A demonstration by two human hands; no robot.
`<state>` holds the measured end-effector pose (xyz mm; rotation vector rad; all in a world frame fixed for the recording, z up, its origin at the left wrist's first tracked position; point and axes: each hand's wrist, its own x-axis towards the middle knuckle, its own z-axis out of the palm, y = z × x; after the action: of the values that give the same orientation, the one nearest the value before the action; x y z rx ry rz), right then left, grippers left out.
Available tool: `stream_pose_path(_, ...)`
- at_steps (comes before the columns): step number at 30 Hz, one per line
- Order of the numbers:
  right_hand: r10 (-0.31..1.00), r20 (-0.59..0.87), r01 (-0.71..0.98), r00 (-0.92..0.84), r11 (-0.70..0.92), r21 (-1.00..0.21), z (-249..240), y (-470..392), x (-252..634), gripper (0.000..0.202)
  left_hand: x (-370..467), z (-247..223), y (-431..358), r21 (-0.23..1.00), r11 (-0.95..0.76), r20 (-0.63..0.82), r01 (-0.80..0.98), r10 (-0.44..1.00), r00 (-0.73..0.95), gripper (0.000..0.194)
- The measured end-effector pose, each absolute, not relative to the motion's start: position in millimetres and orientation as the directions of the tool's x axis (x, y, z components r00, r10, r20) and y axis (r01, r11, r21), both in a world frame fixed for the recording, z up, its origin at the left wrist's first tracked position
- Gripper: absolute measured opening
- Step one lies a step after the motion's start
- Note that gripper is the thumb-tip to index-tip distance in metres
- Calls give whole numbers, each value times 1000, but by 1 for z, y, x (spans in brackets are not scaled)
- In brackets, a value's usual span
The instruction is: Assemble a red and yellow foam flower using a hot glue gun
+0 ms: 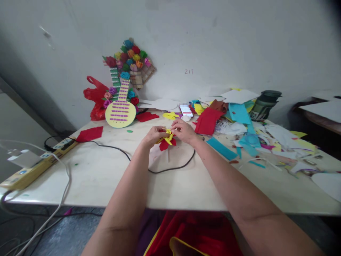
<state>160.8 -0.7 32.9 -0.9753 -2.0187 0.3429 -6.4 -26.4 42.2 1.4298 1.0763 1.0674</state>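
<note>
Bare left hand (156, 136) and right hand (183, 131) pinch a small red and yellow paper-like flower piece (167, 140) between their fingertips, just above the middle of a pale, cream-topped table (183, 192). A thin black cable (170, 169) curves nearby, while a yellow, guitar-shaped cutout with purple stripes (120, 113) stands upright toward the person's left.
</note>
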Motion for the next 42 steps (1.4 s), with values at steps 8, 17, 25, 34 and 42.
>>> stream_pose_path(8,748,573,577,-336,644,-502,33,-5,159,12,-3,44,-29,978,-113,84,177,984,160,20)
stream_pose_path(17,767,561,557,-312,626,-546,36,-3,159,11,-5,42,-27,998,-51,57,-30,968,245,22)
stream_pose_path(25,765,567,522,-305,632,-573,36,-1,159,10,-4,37,-25,987,-17,51,-159,976,210,29)
stream_pose_path(34,766,550,522,-332,635,-570,35,-4,159,11,-6,35,-23,998,-35,43,-47,982,183,39)
stream_pose_path(42,797,498,446,-342,605,-660,37,0,163,20,-8,33,-20,998,-57,50,38,984,171,39)
